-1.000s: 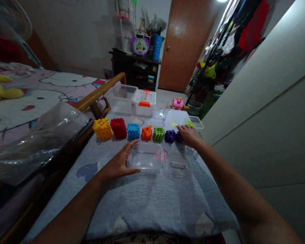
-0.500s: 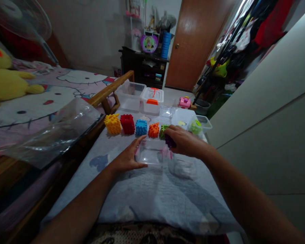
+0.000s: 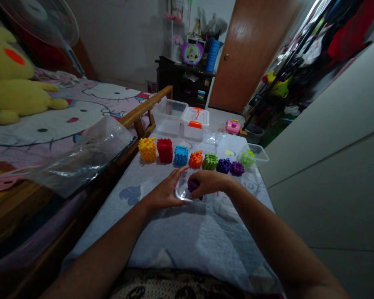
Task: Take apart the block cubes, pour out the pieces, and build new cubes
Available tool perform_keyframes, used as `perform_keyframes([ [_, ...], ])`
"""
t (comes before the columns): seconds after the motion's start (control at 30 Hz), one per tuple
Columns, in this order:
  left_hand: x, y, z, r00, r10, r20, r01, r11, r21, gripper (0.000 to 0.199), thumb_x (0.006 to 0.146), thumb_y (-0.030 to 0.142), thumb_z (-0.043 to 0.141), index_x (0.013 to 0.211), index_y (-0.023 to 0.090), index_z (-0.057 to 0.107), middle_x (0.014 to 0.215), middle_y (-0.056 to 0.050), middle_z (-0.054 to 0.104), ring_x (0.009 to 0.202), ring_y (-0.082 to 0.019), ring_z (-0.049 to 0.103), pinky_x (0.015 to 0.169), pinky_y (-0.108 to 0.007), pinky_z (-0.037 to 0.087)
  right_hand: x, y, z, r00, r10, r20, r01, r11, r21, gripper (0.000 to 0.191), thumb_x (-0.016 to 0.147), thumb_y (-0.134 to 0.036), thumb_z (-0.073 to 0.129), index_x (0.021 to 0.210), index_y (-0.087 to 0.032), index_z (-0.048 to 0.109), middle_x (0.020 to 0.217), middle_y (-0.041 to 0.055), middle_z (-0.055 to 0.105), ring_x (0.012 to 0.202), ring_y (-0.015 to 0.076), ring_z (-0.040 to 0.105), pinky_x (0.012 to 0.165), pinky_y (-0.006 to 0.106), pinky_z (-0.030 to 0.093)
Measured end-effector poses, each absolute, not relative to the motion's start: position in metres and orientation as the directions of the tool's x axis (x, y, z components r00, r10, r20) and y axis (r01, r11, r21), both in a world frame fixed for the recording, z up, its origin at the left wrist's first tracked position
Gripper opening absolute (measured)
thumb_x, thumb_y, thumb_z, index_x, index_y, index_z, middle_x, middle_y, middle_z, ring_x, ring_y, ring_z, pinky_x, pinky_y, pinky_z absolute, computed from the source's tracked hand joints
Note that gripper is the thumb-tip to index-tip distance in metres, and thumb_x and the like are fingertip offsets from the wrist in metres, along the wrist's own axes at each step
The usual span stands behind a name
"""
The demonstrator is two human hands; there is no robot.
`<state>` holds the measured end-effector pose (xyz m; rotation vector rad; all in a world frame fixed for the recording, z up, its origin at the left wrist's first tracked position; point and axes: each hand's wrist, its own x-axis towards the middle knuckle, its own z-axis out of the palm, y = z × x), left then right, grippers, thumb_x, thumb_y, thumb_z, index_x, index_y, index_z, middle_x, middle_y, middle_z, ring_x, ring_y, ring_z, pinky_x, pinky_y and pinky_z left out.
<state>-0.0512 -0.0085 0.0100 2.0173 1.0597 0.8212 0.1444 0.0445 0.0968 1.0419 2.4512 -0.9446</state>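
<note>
My left hand grips the left side of a clear plastic box, thumb and fingers spread along its edges. My right hand reaches over the box with a purple block pinched in its fingers, partly hidden by them. Behind the box stands a row of knobbly block stacks: yellow, red, light blue, orange, green, dark violet and purple. The right hand and forearm cover the box's right part.
A clear tub with light green pieces stands at the right. Farther back are an open clear bin and a lidded box with orange clips. A wooden bed rail borders the left; a pale cabinet borders the right.
My right hand has moved left with the purple block, from the box's right edge to over it. The violet and purple stacks now show. The view has shifted slightly.
</note>
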Motion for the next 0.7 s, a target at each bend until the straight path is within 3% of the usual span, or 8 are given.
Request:
perform_keyframes([
  [0.3,-0.053,-0.007,0.005,0.484,0.858,0.172,0.364,-0.377,0.852,0.113,0.064,0.036,0.086,0.156,0.029,0.02,0.157,-0.015,0.033,0.143,-0.038,0.036,0.118,-0.056,0.027,0.154,0.037,0.101,-0.716,0.562,-0.414,0.696,0.529,-0.486,0.033,0.076,-0.036,0.076,0.099,-0.013,0.067,0.09,0.0043,0.067,0.074,0.0136,0.056,0.063,0.024,0.038],
  [0.43,-0.057,-0.001,0.004,0.564,0.82,0.095,0.287,-0.302,0.909,0.109,0.069,0.037,0.083,0.157,0.026,0.019,0.159,-0.015,0.03,0.143,-0.036,0.034,0.119,-0.052,0.026,0.157,0.027,0.113,-0.725,0.573,-0.382,0.689,0.601,-0.406,0.038,0.077,-0.034,0.075,0.107,-0.013,0.066,0.098,0.0076,0.068,0.08,0.0168,0.058,0.067,0.027,0.039],
  [0.6,-0.063,0.009,0.004,0.577,0.803,0.152,0.244,-0.347,0.906,0.099,0.065,0.037,0.086,0.151,0.03,0.037,0.155,-0.011,0.032,0.147,-0.036,0.024,0.121,-0.052,0.017,0.15,0.016,0.119,-0.771,0.545,-0.329,0.633,0.714,-0.299,0.04,0.074,-0.022,0.076,0.111,-0.012,0.064,0.113,0.0129,0.067,0.097,0.0222,0.061,0.081,0.03,0.043],
  [0.7,-0.066,0.009,0.003,0.557,0.823,0.113,0.189,-0.258,0.947,0.092,0.07,0.031,0.082,0.15,0.035,0.036,0.153,-0.01,0.035,0.142,-0.033,0.034,0.116,-0.053,0.028,0.149,0.019,0.119,-0.813,0.498,-0.302,0.575,0.766,-0.287,0.04,0.074,-0.019,0.076,0.111,-0.012,0.064,0.116,0.0135,0.065,0.1,0.0231,0.062,0.085,0.031,0.045],
])
